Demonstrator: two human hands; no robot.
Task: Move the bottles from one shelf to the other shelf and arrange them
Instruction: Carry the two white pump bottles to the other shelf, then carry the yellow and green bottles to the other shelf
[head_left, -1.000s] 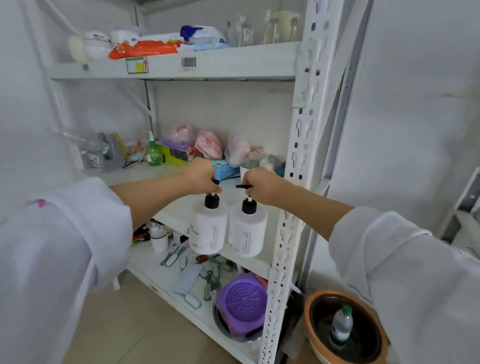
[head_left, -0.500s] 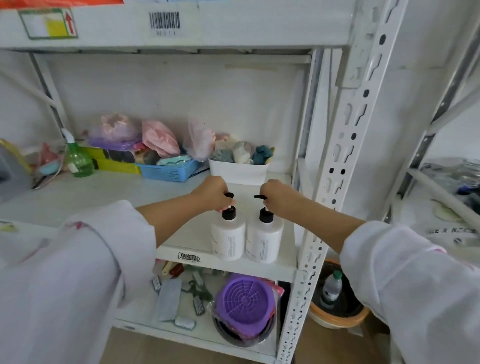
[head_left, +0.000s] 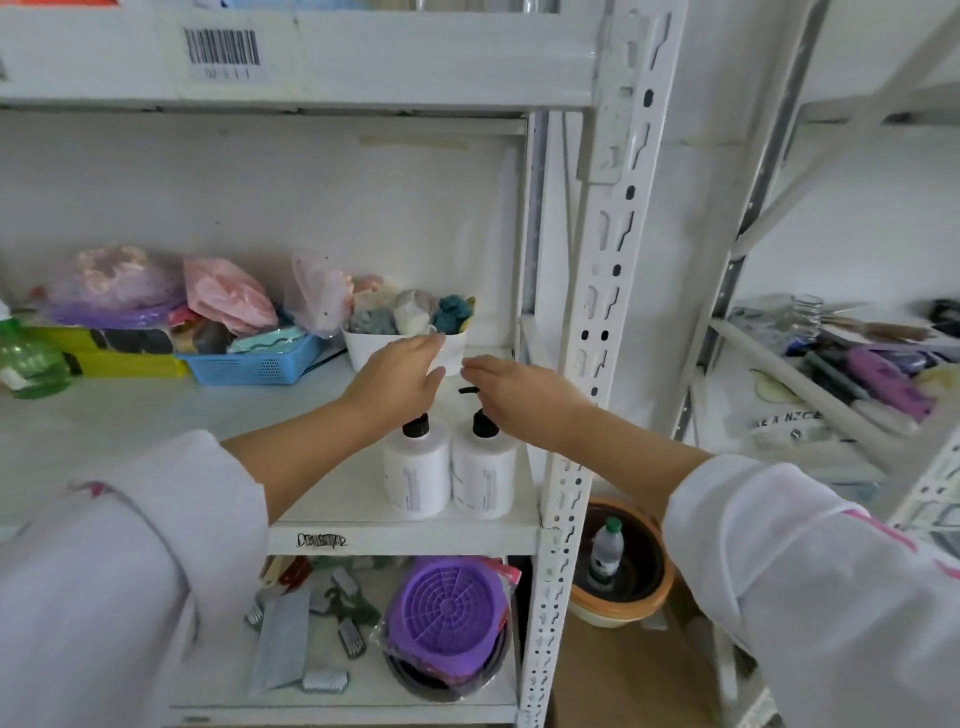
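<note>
Both hands have let go of the pump tops they pinched half a second ago and now hover just above the bottles with fingers loosely spread. Left hand (head_left: 400, 376) hangs over the left bottle (head_left: 417, 473), hiding its pump head, fingertips reaching toward the white tub (head_left: 363, 351) of rolled cloths behind. Right hand (head_left: 511, 387) floats above the right bottle (head_left: 484, 475), whose black pump nozzle shows between the two hands, untouched. The two white bottles stand upright, side by side and touching or nearly so, at the front right corner of the middle shelf (head_left: 405, 538), close to the slotted upright post (head_left: 597, 312). A blue basket (head_left: 254, 366) sits further left on the same shelf. Below, a purple round lid (head_left: 449, 608) lies on the lower shelf.
</note>
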